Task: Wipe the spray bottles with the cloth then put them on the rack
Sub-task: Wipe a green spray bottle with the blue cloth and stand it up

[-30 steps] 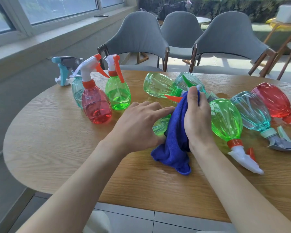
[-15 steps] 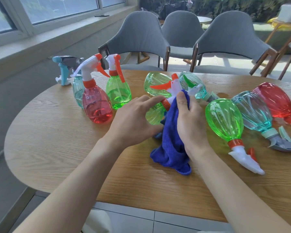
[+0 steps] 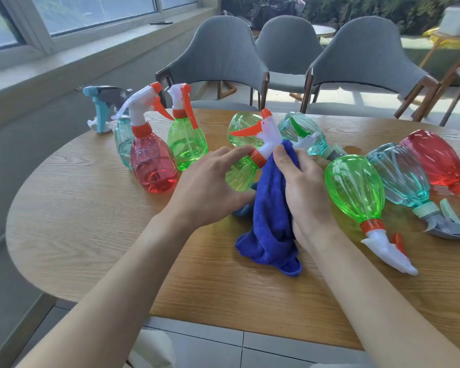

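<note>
Blue cloth (image 3: 270,221) hangs to the table (image 3: 91,235) from the right hand (image 3: 306,192), which clutches it against the green spray bottle (image 3: 241,176). The left hand (image 3: 210,189) grips that bottle's body. It sits tilted between both hands, spray head angled away from the person.

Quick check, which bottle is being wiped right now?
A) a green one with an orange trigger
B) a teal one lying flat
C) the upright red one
A: the left hand holds the green bottle while the right hand holds the cloth against its neck.
</note>
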The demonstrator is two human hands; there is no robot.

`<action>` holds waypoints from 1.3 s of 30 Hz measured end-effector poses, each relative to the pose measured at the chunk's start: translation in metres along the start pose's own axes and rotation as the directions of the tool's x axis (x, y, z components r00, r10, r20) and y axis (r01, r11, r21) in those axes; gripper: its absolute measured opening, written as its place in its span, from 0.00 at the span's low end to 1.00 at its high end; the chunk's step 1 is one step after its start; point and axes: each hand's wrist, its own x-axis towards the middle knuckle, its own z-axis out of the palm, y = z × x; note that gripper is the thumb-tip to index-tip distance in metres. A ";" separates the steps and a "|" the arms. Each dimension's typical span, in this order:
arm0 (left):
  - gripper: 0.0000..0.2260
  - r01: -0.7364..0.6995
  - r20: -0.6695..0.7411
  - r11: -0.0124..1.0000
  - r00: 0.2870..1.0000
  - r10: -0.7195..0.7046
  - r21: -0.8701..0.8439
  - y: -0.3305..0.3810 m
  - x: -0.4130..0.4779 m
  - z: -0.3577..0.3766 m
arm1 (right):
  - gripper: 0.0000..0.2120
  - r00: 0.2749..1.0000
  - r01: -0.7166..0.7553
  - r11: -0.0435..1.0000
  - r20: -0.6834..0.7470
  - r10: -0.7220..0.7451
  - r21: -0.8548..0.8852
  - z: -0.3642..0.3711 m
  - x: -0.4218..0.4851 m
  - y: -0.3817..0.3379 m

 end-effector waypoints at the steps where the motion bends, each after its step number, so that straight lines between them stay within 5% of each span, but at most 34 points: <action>1: 0.35 -0.012 -0.008 1.000 1.000 0.012 0.014 0.000 0.000 0.000 | 0.17 1.000 -0.001 1.000 0.004 0.001 -0.010 0.001 -0.001 -0.002; 8: 0.34 -0.064 -0.084 0.991 0.994 0.074 0.116 -0.003 0.001 0.000 | 0.16 0.999 -0.019 0.997 -0.047 0.023 0.075 -0.010 0.007 -0.005; 14: 0.32 -0.042 -0.068 0.990 0.997 0.033 -0.137 -0.005 0.004 -0.010 | 0.12 0.979 -0.052 0.956 -0.172 0.106 0.289 -0.013 0.018 0.003; 17: 0.31 -0.063 0.015 0.980 0.998 0.067 -0.189 -0.002 0.002 -0.013 | 0.26 0.985 -0.125 0.875 -0.044 0.164 0.468 -0.012 0.018 -0.002; 21: 0.30 -0.157 0.105 0.977 0.979 0.173 -0.144 0.001 0.002 -0.010 | 0.17 0.984 -0.172 0.804 0.136 0.114 0.569 -0.012 0.017 -0.010; 26: 0.25 -0.229 0.051 0.973 0.972 0.231 -0.036 0.000 0.001 -0.003 | 0.26 0.981 -0.182 0.778 0.164 0.103 0.601 -0.015 0.013 -0.010; 30: 0.22 -0.223 -0.033 0.975 0.974 0.224 0.012 -0.003 0.002 0.005 | 0.17 0.969 -0.232 0.780 0.212 0.131 0.580 -0.020 0.016 -0.006; 39: 0.21 -0.251 -0.133 0.965 0.957 0.259 0.074 0.001 0.001 0.007 | 0.15 0.983 -0.181 0.788 0.139 0.122 0.588 -0.014 0.017 -0.002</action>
